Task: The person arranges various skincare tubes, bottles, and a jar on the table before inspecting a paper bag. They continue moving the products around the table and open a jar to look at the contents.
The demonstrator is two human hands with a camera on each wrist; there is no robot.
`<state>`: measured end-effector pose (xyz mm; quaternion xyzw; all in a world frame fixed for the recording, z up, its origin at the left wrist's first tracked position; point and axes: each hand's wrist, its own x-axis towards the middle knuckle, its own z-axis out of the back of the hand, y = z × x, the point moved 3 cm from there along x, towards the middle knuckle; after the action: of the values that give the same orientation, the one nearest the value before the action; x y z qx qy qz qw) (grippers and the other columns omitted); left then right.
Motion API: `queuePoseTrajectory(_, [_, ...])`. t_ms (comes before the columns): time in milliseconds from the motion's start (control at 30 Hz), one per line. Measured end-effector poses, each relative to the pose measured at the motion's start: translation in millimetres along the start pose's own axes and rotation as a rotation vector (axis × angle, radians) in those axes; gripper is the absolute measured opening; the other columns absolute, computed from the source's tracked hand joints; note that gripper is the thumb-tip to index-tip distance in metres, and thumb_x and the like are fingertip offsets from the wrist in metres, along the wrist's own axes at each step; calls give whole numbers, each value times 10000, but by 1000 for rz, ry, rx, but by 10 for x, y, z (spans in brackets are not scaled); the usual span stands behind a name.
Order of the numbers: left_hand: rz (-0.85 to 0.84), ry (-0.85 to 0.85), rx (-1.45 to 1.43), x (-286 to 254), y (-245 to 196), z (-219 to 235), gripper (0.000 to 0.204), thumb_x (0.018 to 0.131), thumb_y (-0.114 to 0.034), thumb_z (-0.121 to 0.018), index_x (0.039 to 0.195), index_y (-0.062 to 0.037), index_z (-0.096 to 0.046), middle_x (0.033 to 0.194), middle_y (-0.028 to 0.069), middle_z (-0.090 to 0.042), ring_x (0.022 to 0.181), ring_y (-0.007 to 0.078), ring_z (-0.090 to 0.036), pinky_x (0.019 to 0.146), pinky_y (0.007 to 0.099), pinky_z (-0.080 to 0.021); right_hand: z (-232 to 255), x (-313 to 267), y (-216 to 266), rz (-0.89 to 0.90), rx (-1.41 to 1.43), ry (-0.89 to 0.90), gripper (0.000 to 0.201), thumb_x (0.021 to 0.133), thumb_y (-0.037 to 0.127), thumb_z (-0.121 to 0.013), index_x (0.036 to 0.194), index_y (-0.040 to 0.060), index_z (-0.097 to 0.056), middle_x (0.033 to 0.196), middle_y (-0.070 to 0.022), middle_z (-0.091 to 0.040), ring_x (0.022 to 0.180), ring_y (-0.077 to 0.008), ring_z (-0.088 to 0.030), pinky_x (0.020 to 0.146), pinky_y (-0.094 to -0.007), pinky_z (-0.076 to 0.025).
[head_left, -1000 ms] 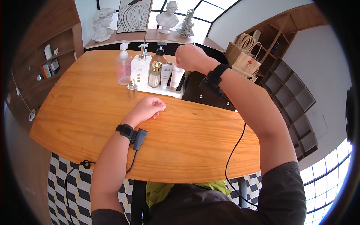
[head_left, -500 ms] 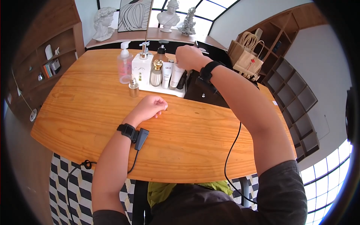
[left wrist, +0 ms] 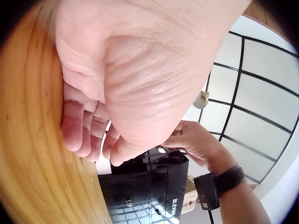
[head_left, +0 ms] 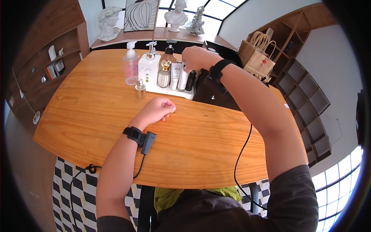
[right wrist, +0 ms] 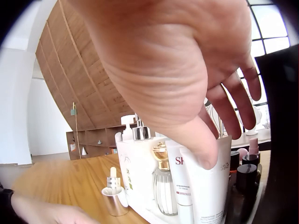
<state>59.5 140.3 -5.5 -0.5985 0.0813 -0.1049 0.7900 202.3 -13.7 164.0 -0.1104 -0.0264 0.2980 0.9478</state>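
At the back of the wooden table, my right hand (head_left: 201,58) pinches the top of a white squeeze tube (right wrist: 208,191), thumb across its front and fingers behind. The tube stands among toiletries on a white tray (head_left: 166,92). Directly left of it is an SK-II tube (right wrist: 183,172), then a ribbed perfume bottle (right wrist: 164,191) with a gold cap and a white pump dispenser (head_left: 148,71). Small dark bottles (right wrist: 246,186) stand to its right. My left hand (head_left: 156,110) rests on the table nearer me, fingers loosely bent, holding nothing.
A small dropper bottle (head_left: 140,92) stands in front of the tray, and a clear pinkish pump bottle (head_left: 131,69) to its left. A glossy black case (head_left: 214,92) sits right of the tray, with paper bags (head_left: 259,60) behind. A cable (head_left: 242,154) hangs over the table's front edge.
The pinched tube has turned and looks narrower and more upright, and a dark bottle beside it now shows. My right wrist has shifted slightly left. The left hand stays in place.
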Motion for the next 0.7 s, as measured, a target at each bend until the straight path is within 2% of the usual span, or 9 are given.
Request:
queuePoseTrajectory(100, [-7, -9, 13, -8, -11, 4, 267, 1038, -234, -723, 1102, 26, -736, 953, 50, -754, 768, 102, -664, 652, 270, -552, 3, 130, 27, 84, 2, -115, 477, 785, 349, -862, 1165, 71, -781, 1125, -137, -787, 1113, -347, -727, 976, -443, -567])
queuePoseTrajectory(200, [27, 14, 41, 1, -4, 10, 251, 1071, -236, -685, 1131, 1, -740, 1015, 43, -766, 821, 96, -668, 692, 265, -561, 7, 99, 150, 152, 75, -170, 445, 806, 369, -852, 1131, 71, -789, 1101, -145, -788, 1096, -360, -731, 973, -448, -569])
queuePoseTrajectory(300, [-9, 5, 8, 12, 10, 10, 269, 1034, -224, -720, 1119, 31, -739, 961, 60, -759, 764, 107, -670, 655, 276, -557, -21, 96, 245, 138, 20, -180, 353, 814, 307, -817, 1079, 75, -796, 1079, -162, -787, 1061, -375, -739, 947, -457, -584])
queuePoseTrajectory(367, [8, 25, 53, 7, -2, 14, 241, 1059, -223, -693, 1128, 3, -742, 1001, 48, -768, 823, 98, -678, 688, 263, -561, -70, 146, 276, 108, -30, -221, 244, 808, 176, -766, 1032, 86, -804, 1012, -162, -789, 1010, -383, -750, 904, -459, -599])
queuePoseTrajectory(400, [11, 21, 51, 6, 3, 15, 241, 1059, -223, -693, 1128, 3, -742, 1001, 48, -768, 823, 98, -678, 688, 263, -561, -69, 122, 311, 112, -29, -219, 244, 808, 176, -766, 1032, 86, -804, 1012, -162, -789, 1010, -383, -750, 904, -459, -599])
queuePoseTrajectory(467, [16, 24, 55, 9, 1, 14, 235, 1051, -212, -696, 1129, 5, -741, 998, 50, -768, 820, 100, -679, 686, 263, -563, -42, 56, 360, 144, -32, -247, 177, 891, 109, -679, 970, 1, -794, 949, -220, -791, 941, -390, -786, 834, -470, -629])
queuePoseTrajectory(500, [15, 22, 54, 7, -8, 12, 235, 1051, -212, -696, 1129, 5, -741, 998, 50, -768, 820, 100, -679, 686, 263, -563, -62, 73, 360, 146, -33, -247, 177, 891, 109, -679, 970, 1, -794, 949, -220, -791, 941, -390, -786, 834, -470, -629])
queuePoseTrajectory(567, [23, 17, 54, -2, -23, 13, 231, 1045, -203, -699, 1130, 9, -738, 1003, 54, -770, 820, 104, -684, 684, 265, -565, -96, 101, 352, 115, -49, -289, 167, 832, 98, -726, 973, 111, -815, 947, -152, -787, 954, -374, -759, 859, -466, -601])
queuePoseTrajectory(700, [11, 30, 55, 40, 40, 9, 234, 1046, -203, -698, 1130, 11, -737, 1014, 61, -775, 821, 110, -692, 680, 269, -565, -66, 34, 371, 153, -84, -312, 165, 892, 136, -694, 942, 25, -806, 942, -192, -797, 914, -364, -790, 817, -458, -628])
